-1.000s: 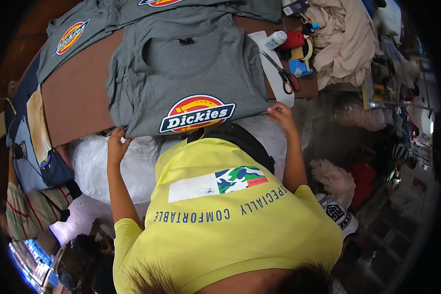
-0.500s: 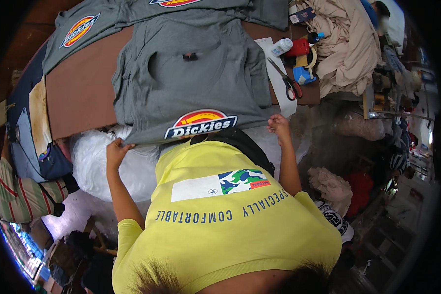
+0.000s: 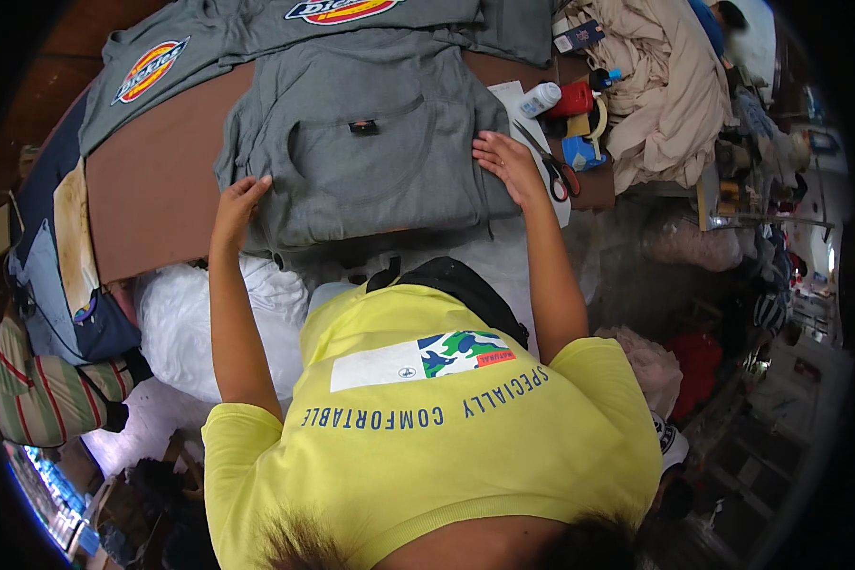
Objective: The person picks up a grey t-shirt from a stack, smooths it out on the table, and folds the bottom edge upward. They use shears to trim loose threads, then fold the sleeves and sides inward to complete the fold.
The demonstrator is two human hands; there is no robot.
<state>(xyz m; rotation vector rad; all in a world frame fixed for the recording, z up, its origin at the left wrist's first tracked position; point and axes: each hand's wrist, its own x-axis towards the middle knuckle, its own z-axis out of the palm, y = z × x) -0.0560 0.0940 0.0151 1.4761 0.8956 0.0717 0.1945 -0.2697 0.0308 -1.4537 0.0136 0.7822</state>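
A grey T-shirt (image 3: 356,176) lies in front of me at the table's near edge, its wide round neckline uppermost and a small dark neck label (image 3: 362,126) at the collar. Its lower part is tucked out of sight, leaving a bulky fold along the near side. My left hand (image 3: 240,206) rests at the shirt's left edge, fingers stretched out and fingertips against the cloth. At the opposite edge, my right hand (image 3: 509,165) lies palm down with fingers extended over the fabric.
More grey shirts with printed logos (image 3: 152,71) lie across the brown table (image 3: 152,214). Right of my right hand are black-handled scissors (image 3: 559,176), a white bottle (image 3: 540,99), a red container (image 3: 573,98) and beige cloth (image 3: 670,95). White plastic bags (image 3: 209,323) sit below the table.
Both hands have moved away from me, up along the shirt's sides. The near hem with its logo, held by my left hand before, is now folded out of view.
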